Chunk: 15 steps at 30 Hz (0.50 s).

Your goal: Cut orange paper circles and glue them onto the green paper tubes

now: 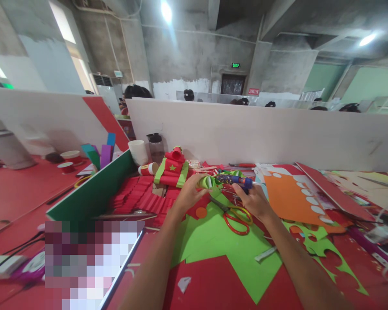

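My right hand (254,199) grips a blue glue gun (234,179), which lies level with its nozzle to the left. My left hand (191,193) pinches a curled strip of bright green paper (208,182) near the nozzle. Just below the hands, scissors (237,218) with red and yellow handles lie on a green paper sheet (207,241). A small orange paper disc (201,212) is beside my left wrist. Left of that hand stands a red paper model (172,168) with green bands and a gold star.
Pleated red paper (139,193) spreads at the left, by a green board (93,189). Behind are a paper cup (138,151), a bottle (155,146) and a white partition (245,137). Orange card (286,196) and green offcuts (338,262) lie right. A partly blurred screen (123,254) is front left.
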Each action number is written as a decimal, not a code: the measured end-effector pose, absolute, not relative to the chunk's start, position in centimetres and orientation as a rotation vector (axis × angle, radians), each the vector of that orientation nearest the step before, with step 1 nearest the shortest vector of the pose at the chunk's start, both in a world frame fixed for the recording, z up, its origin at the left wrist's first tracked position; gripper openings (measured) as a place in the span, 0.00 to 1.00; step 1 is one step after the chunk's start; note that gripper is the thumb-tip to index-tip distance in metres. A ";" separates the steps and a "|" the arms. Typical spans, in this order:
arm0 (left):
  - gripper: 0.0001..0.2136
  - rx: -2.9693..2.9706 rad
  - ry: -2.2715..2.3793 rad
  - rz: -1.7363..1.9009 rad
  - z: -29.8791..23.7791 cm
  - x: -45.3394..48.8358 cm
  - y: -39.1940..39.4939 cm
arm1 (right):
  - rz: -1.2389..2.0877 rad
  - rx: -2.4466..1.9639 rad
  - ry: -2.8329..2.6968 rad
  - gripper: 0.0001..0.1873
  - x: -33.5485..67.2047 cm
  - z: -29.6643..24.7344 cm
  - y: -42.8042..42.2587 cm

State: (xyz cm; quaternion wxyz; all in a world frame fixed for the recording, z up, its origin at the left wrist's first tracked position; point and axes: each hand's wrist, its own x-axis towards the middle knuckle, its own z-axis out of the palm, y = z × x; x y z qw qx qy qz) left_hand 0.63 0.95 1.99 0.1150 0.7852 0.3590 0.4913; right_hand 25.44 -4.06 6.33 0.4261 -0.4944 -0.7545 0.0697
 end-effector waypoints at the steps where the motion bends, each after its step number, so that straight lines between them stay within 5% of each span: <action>1: 0.23 2.298 1.059 1.438 2.0 0.6 1.0 | 0.172 -1.233 -1.888 0.22 25.5 6.3 -4.0; 15: 0.24 2.251 1.087 1.481 1.7 0.5 1.2 | 0.185 -1.231 -1.912 0.22 25.3 6.6 -4.1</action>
